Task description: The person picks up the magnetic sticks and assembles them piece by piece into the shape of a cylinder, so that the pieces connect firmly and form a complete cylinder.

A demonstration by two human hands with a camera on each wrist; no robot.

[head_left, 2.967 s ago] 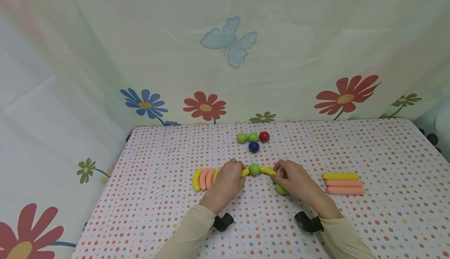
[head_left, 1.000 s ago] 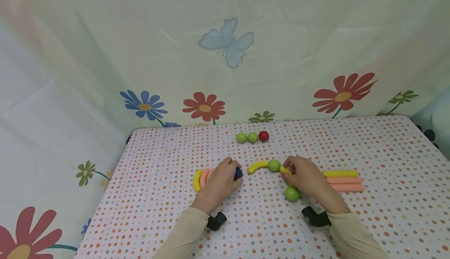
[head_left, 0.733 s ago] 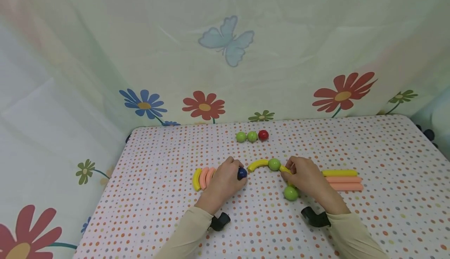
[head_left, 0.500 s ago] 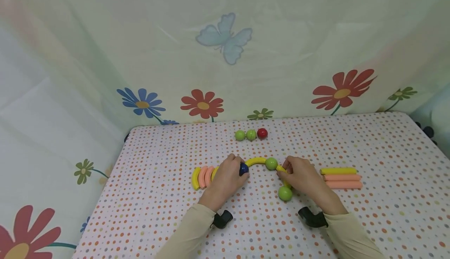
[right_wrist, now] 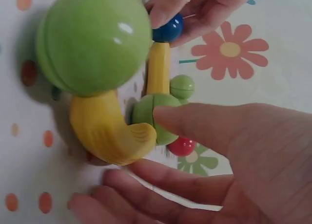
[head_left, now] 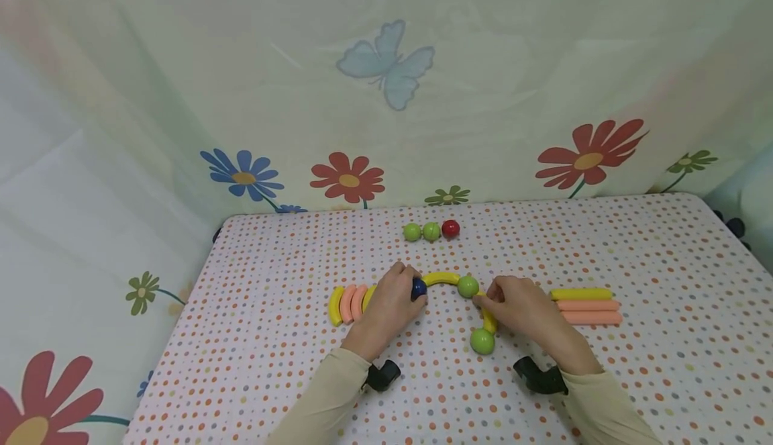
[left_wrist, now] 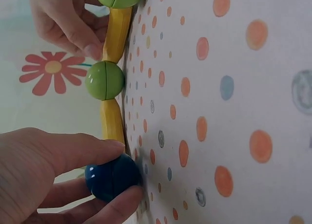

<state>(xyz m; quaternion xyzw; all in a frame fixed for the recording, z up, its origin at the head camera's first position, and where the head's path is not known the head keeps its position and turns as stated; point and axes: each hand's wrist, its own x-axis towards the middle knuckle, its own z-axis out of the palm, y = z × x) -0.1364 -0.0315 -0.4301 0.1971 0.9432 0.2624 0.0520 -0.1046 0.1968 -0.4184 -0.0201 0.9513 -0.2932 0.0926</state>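
Observation:
A chain of curved yellow sticks and balls arches across the middle of the table. My left hand (head_left: 386,307) pinches a dark blue ball (left_wrist: 113,177) between thumb and fingers, at the left end of one curved yellow stick (head_left: 441,278). That stick's other end meets a green ball (head_left: 468,286). My right hand (head_left: 522,307) has thumb and fingers around the upper end of a second curved yellow stick (right_wrist: 95,119), just beside that green ball. Another green ball (head_left: 482,341) sits at this stick's near end.
Two small green balls (head_left: 413,232) and a red ball (head_left: 450,229) line up at the back. Curved pink (head_left: 358,303) and yellow sticks (head_left: 335,306) lie left, partly hidden by my left hand. Straight yellow (head_left: 581,294) and pink sticks (head_left: 588,317) lie right, on the dotted tablecloth (head_left: 272,378).
My left hand has brought the blue ball from the back row to the chain's left end. The right curved stick has swung, taking its end green ball nearer and slightly left.

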